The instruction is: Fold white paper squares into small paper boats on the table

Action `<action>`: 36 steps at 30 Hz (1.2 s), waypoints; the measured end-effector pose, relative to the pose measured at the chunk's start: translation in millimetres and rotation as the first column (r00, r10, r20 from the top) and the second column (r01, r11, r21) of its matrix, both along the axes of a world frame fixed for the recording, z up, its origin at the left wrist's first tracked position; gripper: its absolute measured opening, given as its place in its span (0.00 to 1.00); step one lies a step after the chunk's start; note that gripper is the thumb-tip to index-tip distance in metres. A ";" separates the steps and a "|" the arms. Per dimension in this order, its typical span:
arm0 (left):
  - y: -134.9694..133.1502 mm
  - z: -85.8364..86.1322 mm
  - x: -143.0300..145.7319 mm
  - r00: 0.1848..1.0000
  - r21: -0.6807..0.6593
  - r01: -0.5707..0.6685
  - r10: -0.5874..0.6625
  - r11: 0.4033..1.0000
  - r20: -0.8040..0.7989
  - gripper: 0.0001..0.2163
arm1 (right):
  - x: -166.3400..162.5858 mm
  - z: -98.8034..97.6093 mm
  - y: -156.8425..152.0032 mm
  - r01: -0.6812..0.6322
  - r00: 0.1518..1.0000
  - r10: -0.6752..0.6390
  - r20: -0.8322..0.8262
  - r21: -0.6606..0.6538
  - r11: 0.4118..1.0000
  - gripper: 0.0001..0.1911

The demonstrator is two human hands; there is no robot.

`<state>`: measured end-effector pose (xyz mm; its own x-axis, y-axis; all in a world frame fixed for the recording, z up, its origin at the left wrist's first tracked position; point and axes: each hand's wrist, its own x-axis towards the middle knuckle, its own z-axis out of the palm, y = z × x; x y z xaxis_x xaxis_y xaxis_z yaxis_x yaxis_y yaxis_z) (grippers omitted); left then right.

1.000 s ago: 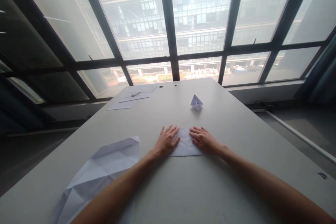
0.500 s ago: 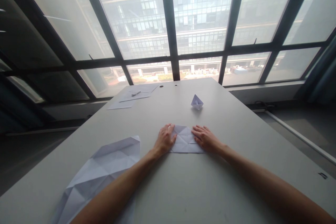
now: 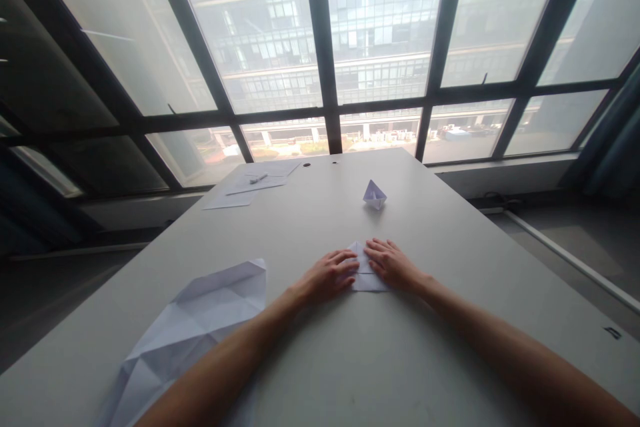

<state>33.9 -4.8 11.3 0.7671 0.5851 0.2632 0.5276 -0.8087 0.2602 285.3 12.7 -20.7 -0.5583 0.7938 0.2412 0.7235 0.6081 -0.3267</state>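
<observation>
A small folded sheet of white paper [image 3: 364, 275] lies flat in the middle of the grey table [image 3: 440, 240]. My left hand [image 3: 330, 275] lies on its left half with fingers stretched out flat, covering most of that side. My right hand [image 3: 393, 265] rests flat on its right edge, fingers extended and together. The fingertips of both hands nearly meet over the paper's pointed top.
A finished paper boat [image 3: 374, 194] stands beyond the hands. A large creased sheet [image 3: 200, 323] lies near left. Loose sheets [image 3: 260, 183] with a pen [image 3: 258, 178] lie at the far left corner. Tall windows stand behind the table's far edge.
My left hand has slid rightward over the paper, folding or pressing its left part toward the middle, so less paper shows. My right hand has hardly moved.
</observation>
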 end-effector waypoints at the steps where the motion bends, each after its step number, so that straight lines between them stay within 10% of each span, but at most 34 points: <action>1: -0.1 -0.2 -0.2 1.000 -0.015 0.024 -0.024 1.000 -0.018 0.17 | 0.0 -0.1 0.0 0.000 1.000 0.000 -0.004 0.000 1.000 0.22; 28: 2.1 2.4 -5.8 0.987 -0.099 0.143 -0.149 0.985 -0.060 0.22 | -1.0 5.5 -4.5 -0.023 0.964 0.035 -0.263 0.050 0.998 0.10; 36: -2.4 10.2 -6.5 0.982 -0.139 0.171 -0.180 0.975 -0.059 0.27 | -3.8 3.8 -4.1 -0.104 0.988 0.107 -0.111 0.038 0.994 0.25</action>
<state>27.4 -7.2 21.5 0.8747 0.4657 0.1341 0.4013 -0.8511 0.3385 281.5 8.6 -16.9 -0.6063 0.7228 0.3317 0.6143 0.6905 -0.3819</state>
